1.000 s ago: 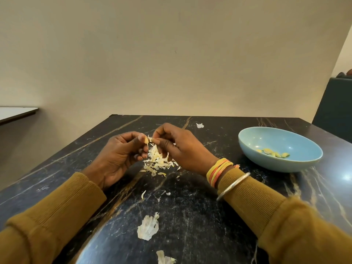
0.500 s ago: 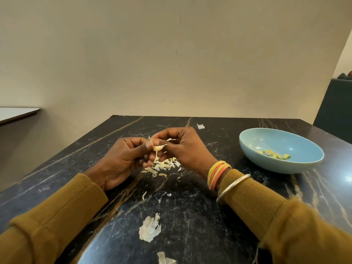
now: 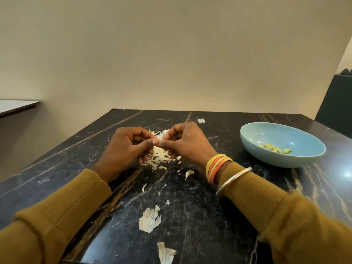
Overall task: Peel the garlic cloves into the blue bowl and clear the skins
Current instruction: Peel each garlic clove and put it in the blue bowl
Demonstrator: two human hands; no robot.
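On the dark marble table (image 3: 200,216), scattered skins (image 3: 160,158)

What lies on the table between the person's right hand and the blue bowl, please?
In the head view that stretch of dark table is bare; nothing lies between the right hand and the blue bowl.

Inspection finding: no writing, label, brand mark, number or sign can be read anywhere in view. Surfaces checked: glossy pale-blue round bowl (image 3: 274,161), black gold-veined marble desk (image 3: 209,216), plain beige painted wall (image 3: 171,54), yellow and orange thread bangles (image 3: 217,166), plain silver metal bangle (image 3: 235,179); all unmarked
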